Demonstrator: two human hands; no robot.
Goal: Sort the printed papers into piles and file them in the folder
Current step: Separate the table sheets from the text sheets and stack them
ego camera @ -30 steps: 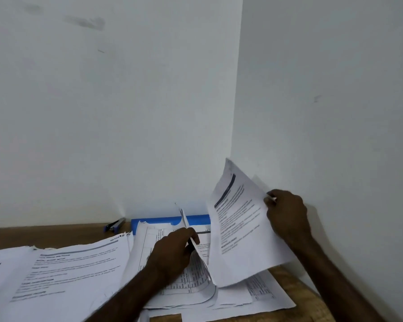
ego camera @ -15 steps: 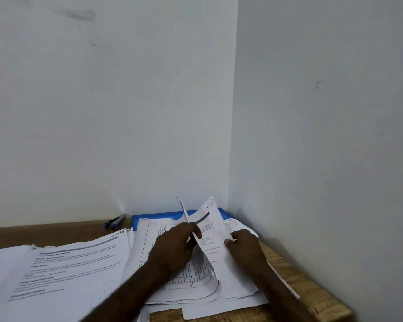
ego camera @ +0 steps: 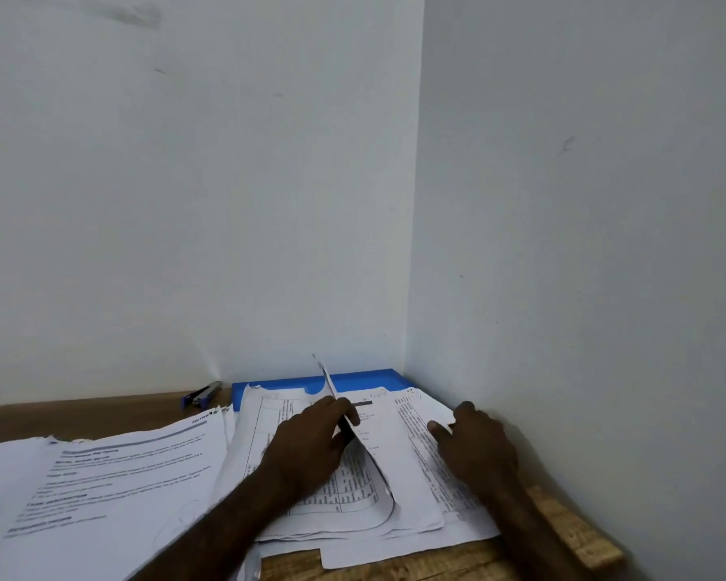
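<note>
Holding your place mid-sort
Your left hand pinches one sheet upright, likely as a divider; your right hand lies flat and relaxed, steadying the right pile.

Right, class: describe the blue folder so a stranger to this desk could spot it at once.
Find the corner where the two white walls meet over the wooden table. The folder lies flat against that corner, largely under printed papers. It alone is bright blue; the small stapler to its left is darker.
</note>
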